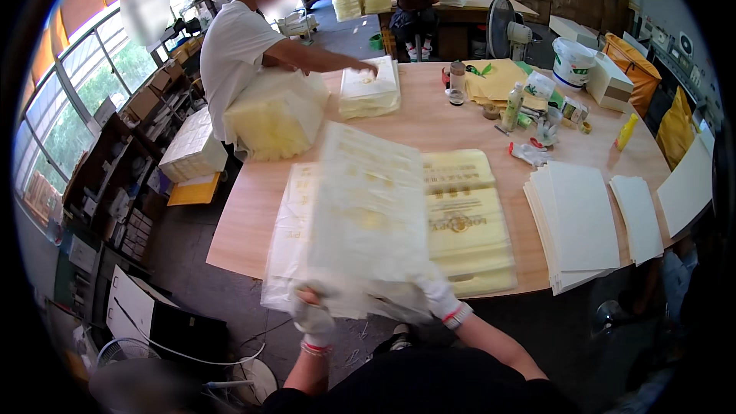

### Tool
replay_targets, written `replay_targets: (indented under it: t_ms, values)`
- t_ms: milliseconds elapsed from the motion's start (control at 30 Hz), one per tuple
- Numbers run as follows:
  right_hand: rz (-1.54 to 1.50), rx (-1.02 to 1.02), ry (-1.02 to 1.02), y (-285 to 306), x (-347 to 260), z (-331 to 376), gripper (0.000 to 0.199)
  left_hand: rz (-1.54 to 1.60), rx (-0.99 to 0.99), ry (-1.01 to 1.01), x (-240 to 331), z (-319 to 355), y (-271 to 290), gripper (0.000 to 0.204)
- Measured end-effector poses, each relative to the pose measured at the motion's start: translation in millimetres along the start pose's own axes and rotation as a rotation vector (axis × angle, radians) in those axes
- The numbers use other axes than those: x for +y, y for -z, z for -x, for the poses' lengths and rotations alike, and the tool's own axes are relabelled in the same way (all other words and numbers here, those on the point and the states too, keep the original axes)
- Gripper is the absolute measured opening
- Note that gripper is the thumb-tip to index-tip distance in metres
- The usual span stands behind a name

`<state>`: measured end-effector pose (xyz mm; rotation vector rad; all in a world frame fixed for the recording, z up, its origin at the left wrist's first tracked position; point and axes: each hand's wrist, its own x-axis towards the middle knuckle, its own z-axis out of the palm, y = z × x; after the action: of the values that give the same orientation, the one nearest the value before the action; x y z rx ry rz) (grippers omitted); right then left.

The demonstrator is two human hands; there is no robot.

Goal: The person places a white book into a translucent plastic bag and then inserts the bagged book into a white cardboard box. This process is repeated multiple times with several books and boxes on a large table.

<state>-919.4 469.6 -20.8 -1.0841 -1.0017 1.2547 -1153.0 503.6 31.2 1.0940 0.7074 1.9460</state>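
Held up before me, above the near edge of the table, is a translucent whitish plastic bag [369, 199] with faint yellow print, blurred by motion. Closed round its lower left corner is my left hand [313, 316], in a white glove with a red cuff. My right hand [441, 300], gloved the same way, grips the lower right corner. Beneath the bag and partly hidden by it lie a stack of yellow printed plastic bags [469, 222] on the right and whiter printed bags [285, 253] on the left.
A co-worker in a white shirt [241, 57] reaches over a stack of bags [369, 96] at the far side, beside a large wrapped bundle [276, 115]. White boards [579, 215] are stacked to the right. Bottles, gloves, a bucket [573, 61] and a fan [502, 27] stand farther back.
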Motion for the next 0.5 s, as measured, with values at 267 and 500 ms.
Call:
replay_targets:
  t_ms: [267,500]
  values:
    - [0.201,-0.331,-0.336,-96,43,-28,0.044,-0.240,0.130,0.391,-88,-65,206,0.009]
    - [1.079,-0.068,0.281,106,-10,36,0.052,0.030,0.554,0.704,-97,63,312,0.014]
